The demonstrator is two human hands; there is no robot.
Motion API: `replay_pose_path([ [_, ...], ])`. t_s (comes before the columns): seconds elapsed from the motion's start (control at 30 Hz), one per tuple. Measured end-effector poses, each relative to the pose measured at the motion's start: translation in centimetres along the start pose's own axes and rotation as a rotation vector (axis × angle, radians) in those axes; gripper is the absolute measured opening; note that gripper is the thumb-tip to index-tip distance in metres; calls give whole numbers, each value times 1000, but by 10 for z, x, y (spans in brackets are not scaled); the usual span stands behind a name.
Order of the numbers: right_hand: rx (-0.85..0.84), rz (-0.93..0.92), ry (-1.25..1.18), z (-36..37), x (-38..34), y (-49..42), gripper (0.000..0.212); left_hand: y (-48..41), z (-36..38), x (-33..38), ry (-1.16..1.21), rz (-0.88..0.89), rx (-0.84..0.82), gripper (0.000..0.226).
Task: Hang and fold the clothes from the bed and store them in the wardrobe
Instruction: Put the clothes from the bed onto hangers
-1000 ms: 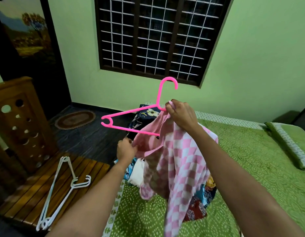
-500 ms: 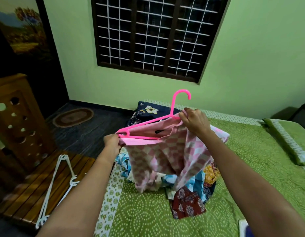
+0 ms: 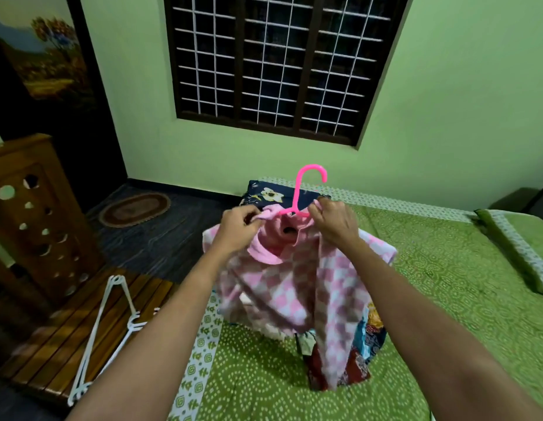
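A pink and white checked shirt point(image 3: 282, 293) hangs over the bed on a pink hanger point(image 3: 303, 189), whose hook sticks up out of the neck opening. My left hand point(image 3: 238, 226) pinches the pink collar on the left of the hook. My right hand point(image 3: 334, 221) grips the collar and the hanger's shoulder on the right. The hanger's arms are hidden inside the shirt. Below the shirt, a heap of colourful printed clothes point(image 3: 364, 338) lies on the green bedsheet point(image 3: 446, 299).
A folded dark floral cloth point(image 3: 270, 194) lies at the bed's far edge. White hangers point(image 3: 106, 323) lie on a slatted wooden bench point(image 3: 51, 338) at the left, beside a wooden cabinet point(image 3: 30, 214). A green pillow point(image 3: 519, 247) is at the right, a barred window ahead.
The hanger has turned from tilted to upright and slid fully inside the shirt. My left hand moved up from the hanger's left end to the collar, close to my right hand.
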State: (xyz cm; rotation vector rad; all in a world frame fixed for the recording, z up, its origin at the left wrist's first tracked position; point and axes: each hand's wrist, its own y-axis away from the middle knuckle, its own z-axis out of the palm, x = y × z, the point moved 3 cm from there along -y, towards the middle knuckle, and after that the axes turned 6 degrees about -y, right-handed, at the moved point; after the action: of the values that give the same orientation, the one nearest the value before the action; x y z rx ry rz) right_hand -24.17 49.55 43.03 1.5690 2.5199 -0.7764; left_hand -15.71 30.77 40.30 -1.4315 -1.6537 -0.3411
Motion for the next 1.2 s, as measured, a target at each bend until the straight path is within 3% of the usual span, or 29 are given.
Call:
replay_pose_path([
  [0.1,-9,52,-182,-3,3,1,46,-3,2,0,-267,109,-56,30],
  [0.17,-42,47,-279,-1,-3,0,40,-9,0,8,-506,176,79,41],
  [0.23,-66,21,-314,1,-12,-2,52,-15,-1,22,-609,242,180,43],
  [0.3,-79,-8,-326,4,-16,-5,66,-19,3,31,-759,298,118,36],
  [0.37,-103,-48,-313,4,-18,-6,64,-19,2,31,-836,299,74,33],
  [0.5,-208,-164,-54,3,-9,-6,43,-15,-12,22,-783,217,213,27],
  [0.67,-328,-88,229,-5,14,3,48,-11,-32,1,-622,88,283,26],
  [0.77,-234,-174,74,-9,-15,11,61,1,-39,-2,-586,67,311,23],
  [0.87,-190,-241,-142,-5,-63,19,45,11,-49,-2,-593,69,284,24],
  [1.07,-44,-211,-152,2,-108,36,27,39,-65,-10,-547,80,297,27],
  [1.2,48,-137,-201,0,-114,56,27,52,-75,-9,-499,70,292,34],
])
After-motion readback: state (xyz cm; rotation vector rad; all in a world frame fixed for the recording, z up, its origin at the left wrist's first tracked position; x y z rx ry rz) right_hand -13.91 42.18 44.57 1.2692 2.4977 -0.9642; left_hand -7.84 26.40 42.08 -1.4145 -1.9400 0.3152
